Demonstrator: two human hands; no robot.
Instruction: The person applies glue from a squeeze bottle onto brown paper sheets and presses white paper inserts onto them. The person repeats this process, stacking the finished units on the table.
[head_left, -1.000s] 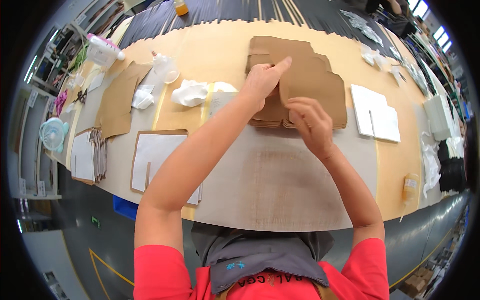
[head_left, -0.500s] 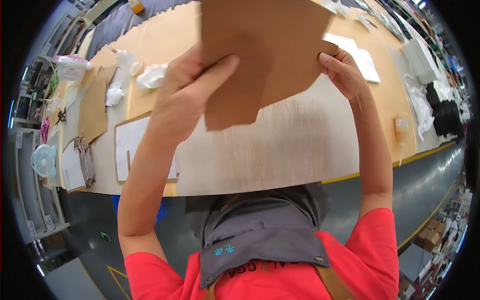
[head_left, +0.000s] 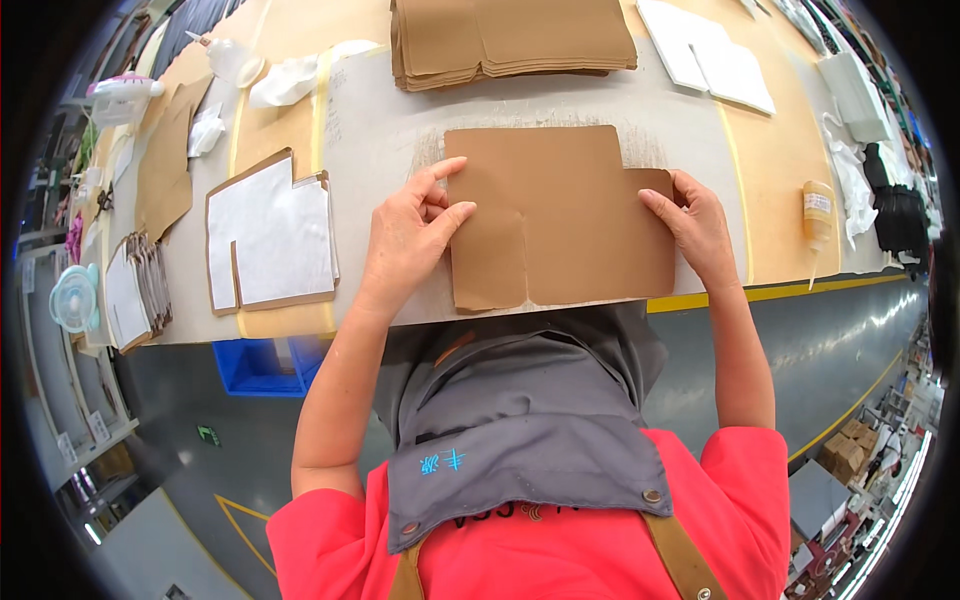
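Observation:
A brown leather-like sheet lies flat at the table's front edge, with a notch at its upper right corner and a slit from its lower edge. My left hand is closed at its left edge, thumb and index finger on the border and the other fingers curled. At the notched right side my right hand pinches the edge, thumb on top. Beyond it lies a stack of similar brown sheets. To the left are white-faced pieces with brown borders.
More white-bordered pieces stand in a bundle at far left, beside a small light-blue fan. White pieces lie at the back right. A bottle of amber liquid lies at right. Under the table edge sits a blue bin.
Both hands have come down toward me, and the brown sheet they held raised now lies flat on the table. The stack behind it has come into sight.

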